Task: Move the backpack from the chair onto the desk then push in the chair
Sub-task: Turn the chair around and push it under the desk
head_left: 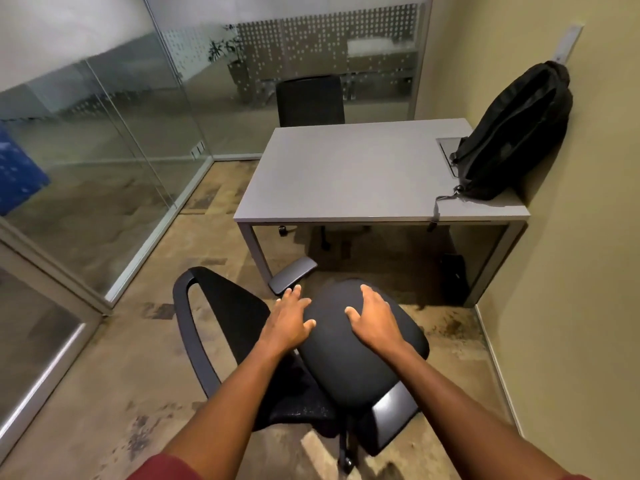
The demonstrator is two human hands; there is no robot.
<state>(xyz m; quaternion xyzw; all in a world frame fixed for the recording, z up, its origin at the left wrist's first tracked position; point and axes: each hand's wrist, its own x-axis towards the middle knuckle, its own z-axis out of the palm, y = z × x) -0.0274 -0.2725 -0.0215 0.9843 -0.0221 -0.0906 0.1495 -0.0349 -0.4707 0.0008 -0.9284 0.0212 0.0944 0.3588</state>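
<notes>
A black backpack [512, 133] stands on the right end of the grey desk [329, 181], leaning against the wall, one strap hanging over the front edge. The black office chair [353, 362] sits on the floor in front of the desk, turned sideways, its mesh back to the left. My left hand [289, 318] hovers with spread fingers at the seat's left edge, near the armrest. My right hand [375, 317] lies flat on the seat cushion, fingers apart. Neither hand grips anything.
A second black chair [310, 98] stands behind the desk. Glass partitions [121, 150] wall off the left and far sides. A beige wall [571, 306] runs along the right. A cable hatch [448, 147] is set into the desk beside the backpack.
</notes>
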